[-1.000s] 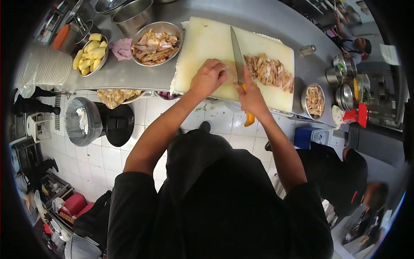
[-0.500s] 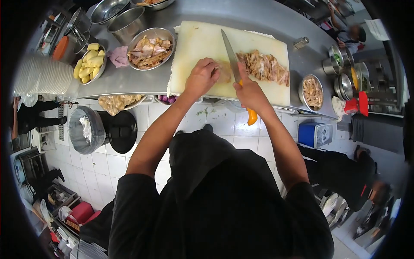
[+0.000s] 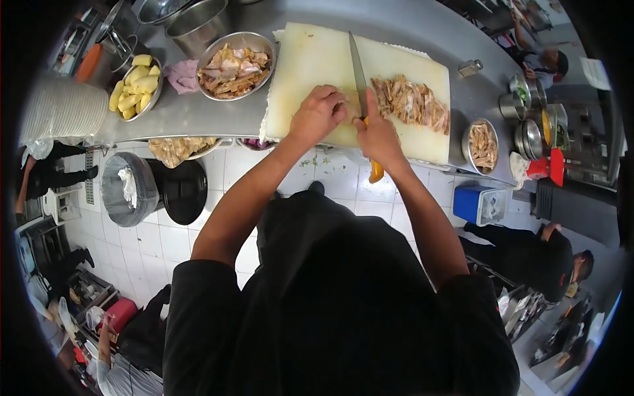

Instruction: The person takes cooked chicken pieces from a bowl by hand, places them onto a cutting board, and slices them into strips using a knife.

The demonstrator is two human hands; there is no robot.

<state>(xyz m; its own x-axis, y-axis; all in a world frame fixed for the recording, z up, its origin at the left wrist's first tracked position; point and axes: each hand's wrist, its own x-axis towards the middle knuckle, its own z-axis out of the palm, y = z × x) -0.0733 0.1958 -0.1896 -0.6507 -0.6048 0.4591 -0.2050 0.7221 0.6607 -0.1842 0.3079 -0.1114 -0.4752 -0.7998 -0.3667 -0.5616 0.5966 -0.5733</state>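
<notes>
My right hand is closed round the orange handle of a long knife, its index finger stretched along the blade. The blade points away from me over a white cutting board. On the board's left part, my left hand has its fingers curled beside a pale, thin piece, close to the blade. Whether the fingertips grip that piece is hidden. Sliced cooked meat lies in a row right of the knife.
Left of the board stand a bowl of meat, a pink cloth and a bowl of yellow pieces. A smaller meat bowl and a shaker are at the right. Other people stand around, one at the lower right.
The view has shifted slightly. The knife is more upright, and its blade lies nearer my left hand's fingers. Another person's arm and pale sleeve now show at the lower left.
</notes>
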